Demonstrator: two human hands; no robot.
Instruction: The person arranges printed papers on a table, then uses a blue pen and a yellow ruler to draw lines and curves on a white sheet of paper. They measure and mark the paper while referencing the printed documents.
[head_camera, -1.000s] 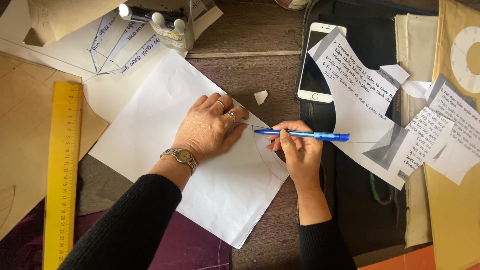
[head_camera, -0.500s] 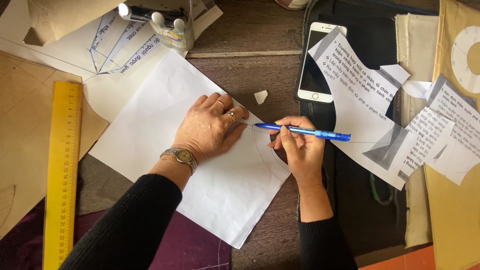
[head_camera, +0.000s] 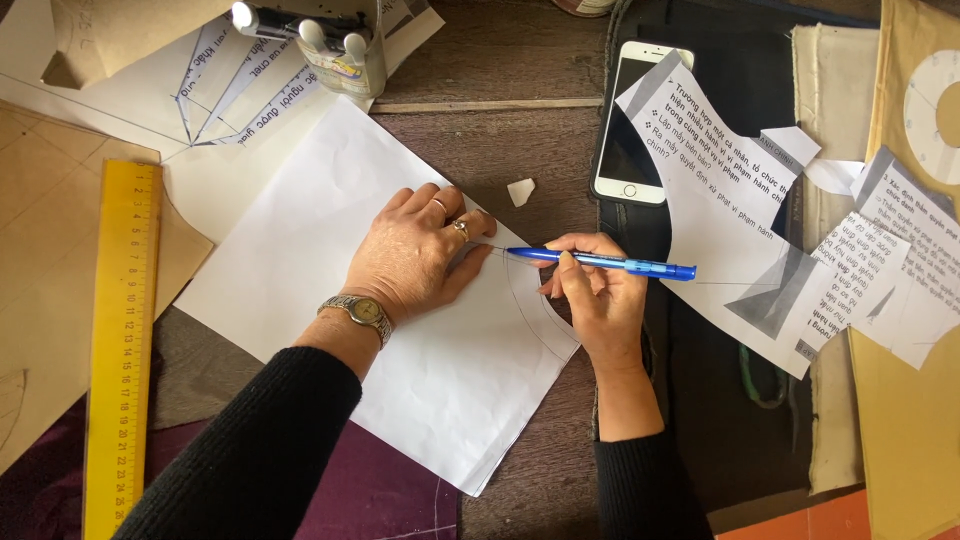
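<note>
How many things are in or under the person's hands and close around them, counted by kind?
Blue pen, in the right hand: 1
White sheet, under the left hand: 1
Yellow ruler: 1
White phone: 1
Small paper scrap: 1
Wristwatch: 1
Total: 6

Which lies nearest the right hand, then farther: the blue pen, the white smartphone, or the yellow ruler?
1. Blue pen: held in the right hand.
2. White smartphone: above the hand, on dark cloth.
3. Yellow ruler: far left, beyond the white paper sheet.
</note>
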